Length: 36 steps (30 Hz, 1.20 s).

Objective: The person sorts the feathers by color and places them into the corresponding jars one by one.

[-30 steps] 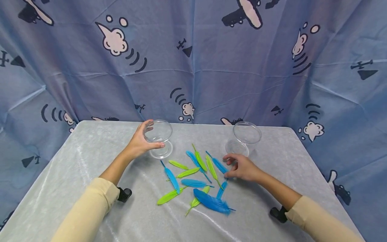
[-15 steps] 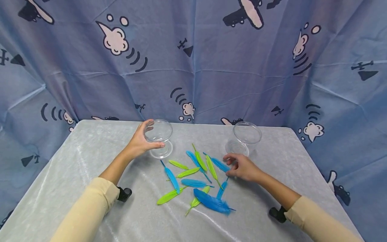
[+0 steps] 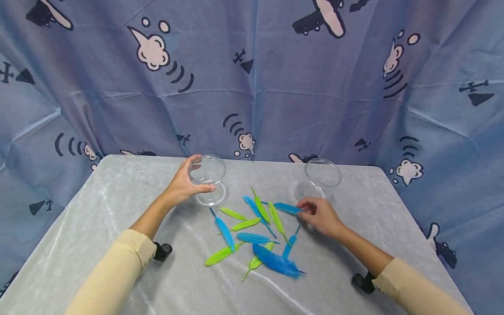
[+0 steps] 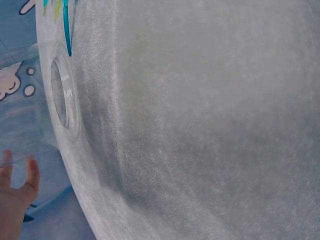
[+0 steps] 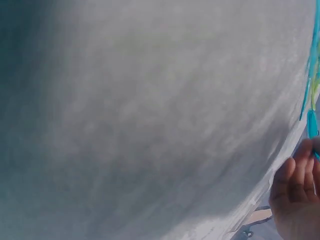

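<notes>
A clear plastic cup [image 3: 212, 177] stands upright at the back left of the table. My left hand [image 3: 182, 186] grips its side, with the thumb across the front and the fingers behind. In the left wrist view part of this hand [image 4: 17, 195] shows beside the see-through cup wall [image 4: 25, 110]. My right hand [image 3: 320, 217] pinches one end of a blue feather [image 3: 286, 208] between thumb and fingertips. That feather lies almost level, its quill pointing left over a green feather [image 3: 277, 221]. The right wrist view catches the blue feather [image 5: 312, 124] at the fingertips.
A second clear plastic cup [image 3: 323, 175] is just behind my right hand. Several blue and green feathers lie scattered mid-table, among them a fluffy blue one [image 3: 275, 261] nearest the front. A patterned blue curtain [image 3: 212, 87] hangs behind the grey-covered table [image 3: 130, 183].
My right hand has shifted slightly right and back, drawing the blue feather with it; the feather has swung from slanted to nearly level. The left hand keeps its hold on the cup.
</notes>
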{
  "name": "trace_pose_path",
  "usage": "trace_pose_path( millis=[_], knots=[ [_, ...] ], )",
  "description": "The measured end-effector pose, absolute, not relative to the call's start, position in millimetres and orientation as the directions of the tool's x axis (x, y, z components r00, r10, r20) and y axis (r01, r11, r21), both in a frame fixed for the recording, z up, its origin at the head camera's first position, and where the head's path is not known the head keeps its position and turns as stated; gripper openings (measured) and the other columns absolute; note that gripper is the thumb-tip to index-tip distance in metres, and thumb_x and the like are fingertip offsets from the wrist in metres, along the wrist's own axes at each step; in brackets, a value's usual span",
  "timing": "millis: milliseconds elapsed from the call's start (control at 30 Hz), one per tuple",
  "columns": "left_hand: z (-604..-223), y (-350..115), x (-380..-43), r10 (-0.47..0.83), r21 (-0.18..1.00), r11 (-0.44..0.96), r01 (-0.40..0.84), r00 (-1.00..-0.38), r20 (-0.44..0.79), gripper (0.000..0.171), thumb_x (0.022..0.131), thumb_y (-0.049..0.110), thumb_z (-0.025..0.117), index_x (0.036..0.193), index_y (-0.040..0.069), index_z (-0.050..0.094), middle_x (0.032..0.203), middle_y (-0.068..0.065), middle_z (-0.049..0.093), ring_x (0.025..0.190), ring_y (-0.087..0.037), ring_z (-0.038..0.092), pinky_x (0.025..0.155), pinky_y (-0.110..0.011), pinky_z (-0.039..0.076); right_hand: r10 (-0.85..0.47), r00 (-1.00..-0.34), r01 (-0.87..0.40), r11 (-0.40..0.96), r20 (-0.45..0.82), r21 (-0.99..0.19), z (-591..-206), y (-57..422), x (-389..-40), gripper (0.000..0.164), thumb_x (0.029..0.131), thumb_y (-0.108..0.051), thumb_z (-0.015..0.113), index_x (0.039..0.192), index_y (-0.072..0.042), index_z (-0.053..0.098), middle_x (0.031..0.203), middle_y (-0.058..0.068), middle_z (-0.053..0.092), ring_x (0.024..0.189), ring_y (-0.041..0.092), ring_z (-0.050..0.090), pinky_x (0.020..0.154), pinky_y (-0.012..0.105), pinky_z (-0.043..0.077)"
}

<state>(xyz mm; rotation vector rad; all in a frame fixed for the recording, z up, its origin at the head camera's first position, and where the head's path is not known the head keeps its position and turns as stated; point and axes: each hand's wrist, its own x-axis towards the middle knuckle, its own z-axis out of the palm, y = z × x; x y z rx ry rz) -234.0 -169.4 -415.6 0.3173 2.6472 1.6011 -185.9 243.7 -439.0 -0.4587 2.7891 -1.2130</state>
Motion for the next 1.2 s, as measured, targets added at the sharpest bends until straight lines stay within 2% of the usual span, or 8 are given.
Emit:
trace_pose_path(
  millis=[333,533,700,1000,1200],
  knots=[
    [-416.2,-169.0,-234.2,0.188,0.878,0.450,0.160,-0.979,0.082,0.107,0.073,0.030,0.091,0.155,0.012,0.025,0.156,-0.014,0.030,0.144,-0.033,0.031,0.112,-0.057,0.031,-0.206,-0.954,-0.300,0.643,0.218,-0.704,-425.7,244.3,-181.1,0.010,0.085,0.001,0.075,0.092,-0.004,0.073,0.079,0.004,0.065,0.063,0.013,0.054,0.056,0.022,0.046],
    [-416.2,-168.1,-234.5,0.190,0.880,0.446,0.160,-0.978,0.082,0.107,0.072,0.031,0.091,0.155,0.012,0.025,0.157,-0.014,0.030,0.144,-0.033,0.031,0.112,-0.057,0.031,-0.217,-0.919,-0.384,0.674,0.328,-0.631,-406.2,242.3,-177.6,0.011,0.085,0.001,0.076,0.093,-0.006,0.073,0.080,0.002,0.066,0.062,0.013,0.054,0.055,0.022,0.045],
    [-417.6,-169.0,-235.1,0.186,0.881,0.446,0.154,-0.980,0.077,0.107,0.073,0.032,0.091,0.155,0.013,0.024,0.157,-0.014,0.030,0.144,-0.033,0.030,0.112,-0.057,0.030,-0.246,-0.878,-0.461,0.669,0.411,-0.584,-388.5,242.3,-178.9,0.012,0.084,0.003,0.076,0.094,-0.004,0.072,0.078,0.002,0.067,0.060,0.011,0.056,0.052,0.023,0.044],
    [-417.0,-169.9,-235.5,0.193,0.884,0.438,0.161,-0.978,0.082,0.107,0.074,0.031,0.090,0.156,0.012,0.023,0.157,-0.015,0.029,0.144,-0.034,0.030,0.113,-0.057,0.030,-0.230,-0.865,-0.477,0.655,0.446,-0.587,-368.2,242.1,-183.3,0.013,0.085,0.005,0.074,0.097,0.000,0.072,0.081,0.008,0.069,0.060,0.008,0.061,0.051,0.020,0.044],
    [-417.2,-169.8,-235.3,0.193,0.882,0.445,0.158,-0.978,0.078,0.108,0.074,0.031,0.090,0.156,0.012,0.023,0.157,-0.014,0.030,0.144,-0.034,0.030,0.113,-0.057,0.029,-0.219,-0.875,-0.470,0.596,0.431,-0.651,-361.6,239.9,-187.3,0.016,0.087,0.004,0.072,0.103,0.003,0.071,0.089,0.013,0.070,0.064,0.009,0.066,0.052,0.018,0.048]
  ],
)
